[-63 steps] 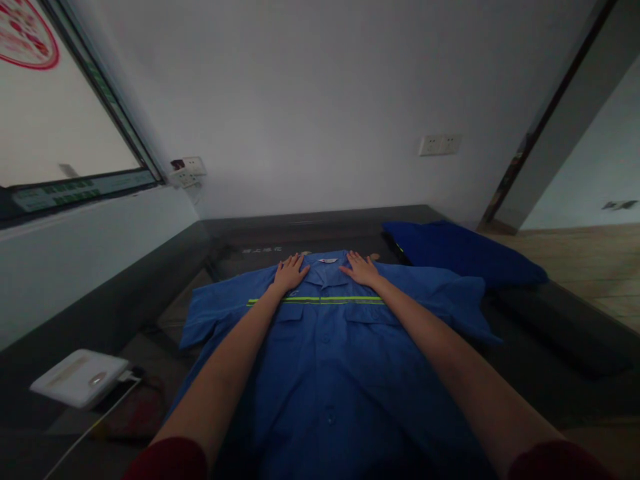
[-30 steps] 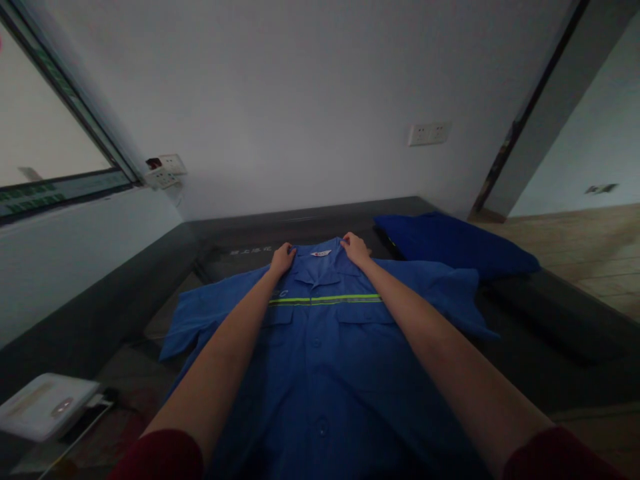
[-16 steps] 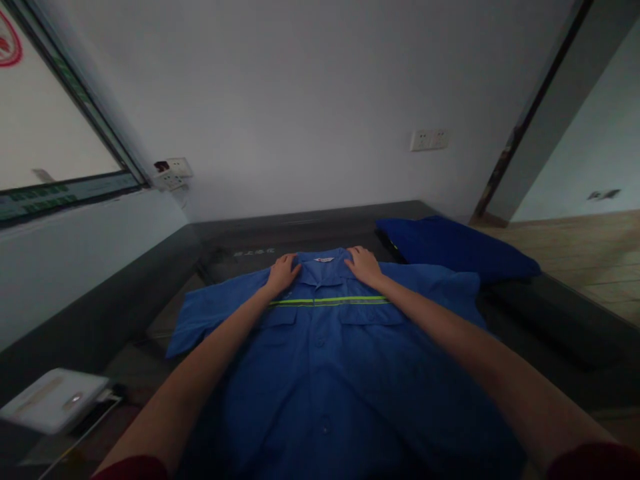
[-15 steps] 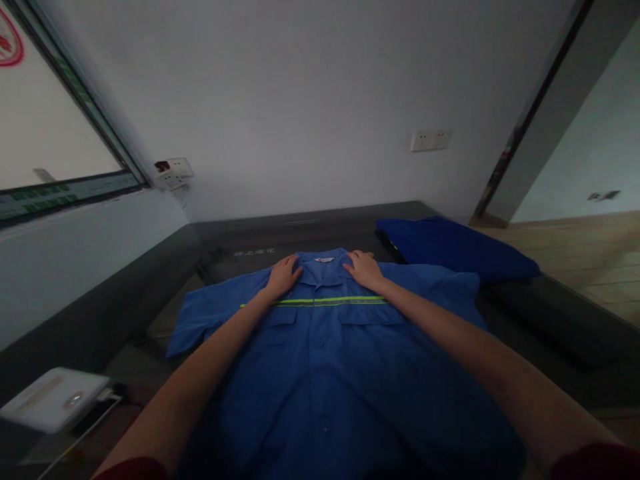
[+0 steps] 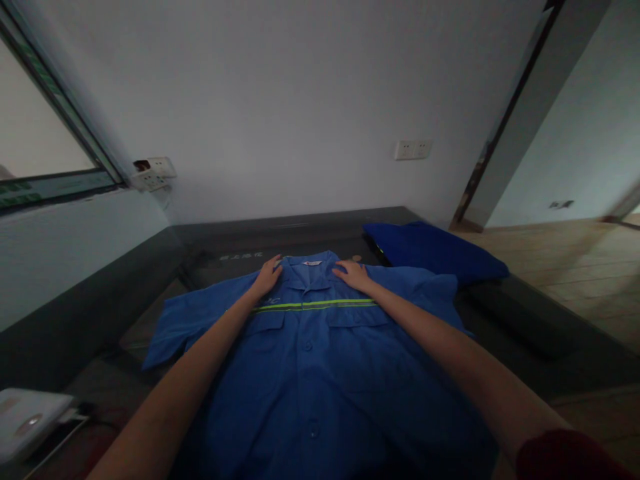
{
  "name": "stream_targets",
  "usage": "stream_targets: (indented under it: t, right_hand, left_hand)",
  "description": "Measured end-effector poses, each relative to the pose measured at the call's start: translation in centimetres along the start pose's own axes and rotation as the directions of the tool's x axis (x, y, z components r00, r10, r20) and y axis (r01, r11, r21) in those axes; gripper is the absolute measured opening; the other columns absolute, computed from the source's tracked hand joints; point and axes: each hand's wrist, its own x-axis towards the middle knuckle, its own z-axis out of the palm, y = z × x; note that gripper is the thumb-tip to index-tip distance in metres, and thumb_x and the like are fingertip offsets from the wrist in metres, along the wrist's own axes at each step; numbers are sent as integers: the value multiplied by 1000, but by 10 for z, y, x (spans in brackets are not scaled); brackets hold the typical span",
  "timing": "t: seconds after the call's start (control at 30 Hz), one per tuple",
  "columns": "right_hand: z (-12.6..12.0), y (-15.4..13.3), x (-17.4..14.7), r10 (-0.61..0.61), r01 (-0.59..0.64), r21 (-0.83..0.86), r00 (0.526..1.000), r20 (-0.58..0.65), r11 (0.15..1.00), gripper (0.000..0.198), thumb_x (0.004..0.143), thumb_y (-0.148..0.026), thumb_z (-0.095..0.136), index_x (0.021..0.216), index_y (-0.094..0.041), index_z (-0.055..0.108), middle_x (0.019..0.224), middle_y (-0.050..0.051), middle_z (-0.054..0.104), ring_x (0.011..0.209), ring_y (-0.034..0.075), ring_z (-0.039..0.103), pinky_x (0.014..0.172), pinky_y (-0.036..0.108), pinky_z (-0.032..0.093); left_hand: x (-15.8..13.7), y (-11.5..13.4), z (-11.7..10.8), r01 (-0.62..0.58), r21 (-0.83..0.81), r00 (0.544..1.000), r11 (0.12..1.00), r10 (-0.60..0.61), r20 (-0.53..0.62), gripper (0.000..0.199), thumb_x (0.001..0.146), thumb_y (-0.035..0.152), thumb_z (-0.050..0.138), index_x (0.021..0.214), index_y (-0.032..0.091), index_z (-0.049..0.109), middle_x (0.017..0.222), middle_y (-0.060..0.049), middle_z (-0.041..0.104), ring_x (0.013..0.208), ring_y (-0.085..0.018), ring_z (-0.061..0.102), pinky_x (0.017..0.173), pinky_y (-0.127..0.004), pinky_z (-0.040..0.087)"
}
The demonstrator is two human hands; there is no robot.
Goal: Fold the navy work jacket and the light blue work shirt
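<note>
A blue short-sleeved work shirt [image 5: 310, 373] lies spread face up on a dark grey surface, collar at the far end. A yellow-green stripe [image 5: 315, 305] crosses its chest above two flapped pockets, and buttons run down the front. My left hand [image 5: 267, 277] rests on the shoulder just left of the collar [image 5: 311, 262], fingers extended. On the other shoulder, right of the collar, my right hand [image 5: 353, 275] lies with its fingers apart. Both hands touch the cloth without gripping it. The shirt's lower end fades into shadow, and my forearms cover parts of its sides.
Dark blue folded cloth [image 5: 435, 250] lies at the back right of the dark surface [image 5: 320, 223]. A white device [image 5: 30, 420] with a cable sits at the lower left. Behind stands a wall with sockets [image 5: 413, 149]; a window frame [image 5: 60, 180] is at left.
The view has turned slightly right, so everything sits further left. My hands stay on the shoulders and lie slightly further apart; lettering on the chest by my left wrist now shows.
</note>
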Motion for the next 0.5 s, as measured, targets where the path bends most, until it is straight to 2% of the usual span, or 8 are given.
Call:
stream_targets:
  t: [0.07, 0.2, 0.33, 0.5]
  right_hand:
    - [-9, 5, 13, 34, -34, 8, 999, -42, 999, 40, 94, -41, 42, 127, -23, 55, 130, 9, 58, 122, 22, 50, 100, 37, 38]
    - [-19, 11, 39, 97, -97, -9, 994, -52, 995, 31, 89, -31, 54, 117, -19, 61, 117, 12, 65, 110, 22, 58, 91, 31, 44]
    - [-14, 10, 57, 147, -146, -21, 988, 43, 989, 25, 78, -34, 69, 97, -18, 69, 101, 10, 70, 97, 22, 65, 80, 28, 47]
    - [-5, 8, 62, 172, -170, -32, 981, 91, 985, 20, 76, -33, 72, 89, -18, 70, 96, 9, 72, 93, 21, 66, 77, 27, 47]
  left_hand:
    - [9, -8, -8, 69, 16, 997, 997, -69, -19, 43, 92, 24, 35, 133, 20, 48, 134, -10, 54, 123, -20, 50, 100, -34, 41]
    - [25, -19, -18, 114, 67, 993, 991, -115, 19, 29, 87, 30, 47, 109, 22, 64, 117, -10, 65, 110, -27, 59, 89, -39, 47]
    - [32, -18, -16, 59, 105, 995, 993, -67, 79, 24, 87, 33, 50, 100, 20, 65, 105, -9, 69, 100, -24, 63, 84, -33, 48]
    - [27, -15, -12, 15, 164, 998, 986, -25, 62, 25, 92, 33, 43, 101, 17, 59, 113, -14, 64, 107, -26, 59, 88, -34, 45]
